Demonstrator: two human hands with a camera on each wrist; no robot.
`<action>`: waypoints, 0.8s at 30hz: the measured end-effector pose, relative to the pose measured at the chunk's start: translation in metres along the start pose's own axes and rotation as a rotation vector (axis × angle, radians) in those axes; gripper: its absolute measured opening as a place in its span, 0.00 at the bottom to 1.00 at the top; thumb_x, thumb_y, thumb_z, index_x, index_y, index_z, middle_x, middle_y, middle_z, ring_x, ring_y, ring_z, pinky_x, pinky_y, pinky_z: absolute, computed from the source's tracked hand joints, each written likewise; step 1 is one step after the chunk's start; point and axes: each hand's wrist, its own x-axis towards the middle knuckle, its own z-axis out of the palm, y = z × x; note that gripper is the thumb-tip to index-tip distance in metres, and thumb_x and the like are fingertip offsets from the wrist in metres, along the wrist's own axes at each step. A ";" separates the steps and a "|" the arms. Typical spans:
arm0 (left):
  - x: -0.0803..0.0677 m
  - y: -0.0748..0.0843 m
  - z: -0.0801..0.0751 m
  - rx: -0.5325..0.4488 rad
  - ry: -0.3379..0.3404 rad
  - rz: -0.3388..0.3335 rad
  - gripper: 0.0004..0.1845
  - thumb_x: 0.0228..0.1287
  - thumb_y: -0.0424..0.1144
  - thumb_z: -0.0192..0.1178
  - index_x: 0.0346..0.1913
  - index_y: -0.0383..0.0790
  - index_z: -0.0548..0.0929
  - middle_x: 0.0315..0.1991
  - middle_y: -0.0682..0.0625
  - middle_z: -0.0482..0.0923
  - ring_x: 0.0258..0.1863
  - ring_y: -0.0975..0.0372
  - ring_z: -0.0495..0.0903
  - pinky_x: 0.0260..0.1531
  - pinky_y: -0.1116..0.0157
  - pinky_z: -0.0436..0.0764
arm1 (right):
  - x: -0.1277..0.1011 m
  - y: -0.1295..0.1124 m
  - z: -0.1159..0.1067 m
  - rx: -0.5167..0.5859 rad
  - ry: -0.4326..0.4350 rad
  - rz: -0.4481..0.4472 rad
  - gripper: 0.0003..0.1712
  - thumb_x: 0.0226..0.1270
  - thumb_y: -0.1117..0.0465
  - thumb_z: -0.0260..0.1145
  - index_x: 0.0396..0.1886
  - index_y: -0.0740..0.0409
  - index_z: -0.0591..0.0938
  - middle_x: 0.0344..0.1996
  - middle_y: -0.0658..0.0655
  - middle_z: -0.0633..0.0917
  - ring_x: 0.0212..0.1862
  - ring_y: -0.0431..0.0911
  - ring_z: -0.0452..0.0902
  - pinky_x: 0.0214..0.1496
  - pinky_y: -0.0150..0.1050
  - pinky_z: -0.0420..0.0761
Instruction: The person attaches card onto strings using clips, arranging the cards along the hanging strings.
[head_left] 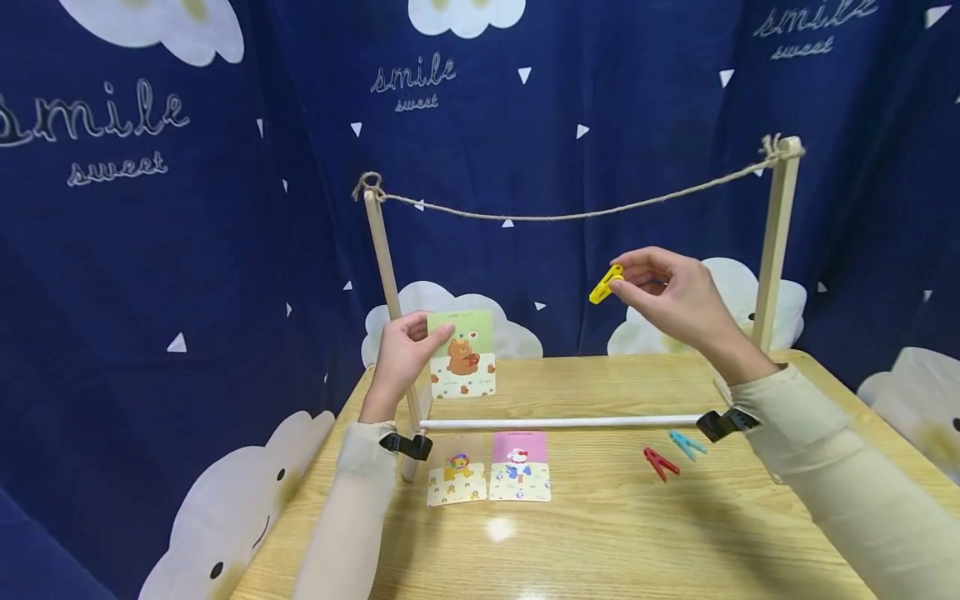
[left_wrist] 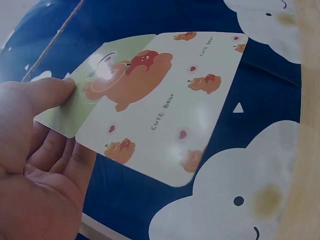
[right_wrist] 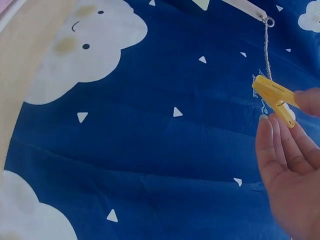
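Note:
My left hand (head_left: 408, 350) holds a green bear card (head_left: 462, 354) upright by its left edge, thumb on the front, above the table's back left. In the left wrist view the bear card (left_wrist: 155, 100) shows "Cute Bear" print, pinched by my thumb (left_wrist: 45, 92). My right hand (head_left: 667, 296) pinches a yellow clothespin (head_left: 605, 284) in the air, below the twine line (head_left: 570, 217) strung between two wooden posts. The right wrist view shows the yellow clothespin (right_wrist: 275, 99) at my fingertips (right_wrist: 280, 135).
Two cards, yellow (head_left: 456, 482) and pink (head_left: 519, 477), lie flat on the wooden table (head_left: 600, 533). A red clothespin (head_left: 660, 463) and a blue clothespin (head_left: 686, 443) lie to the right. A white crossbar (head_left: 562, 422) joins the posts. A blue cloud-print curtain (head_left: 187, 250) hangs behind.

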 end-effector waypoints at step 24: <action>0.025 -0.016 0.006 -0.009 0.036 0.031 0.14 0.63 0.39 0.74 0.46 0.33 0.88 0.35 0.46 0.89 0.33 0.64 0.86 0.37 0.70 0.83 | 0.043 -0.028 0.027 0.040 0.005 -0.028 0.17 0.68 0.55 0.75 0.53 0.55 0.86 0.43 0.53 0.89 0.41 0.41 0.84 0.42 0.25 0.81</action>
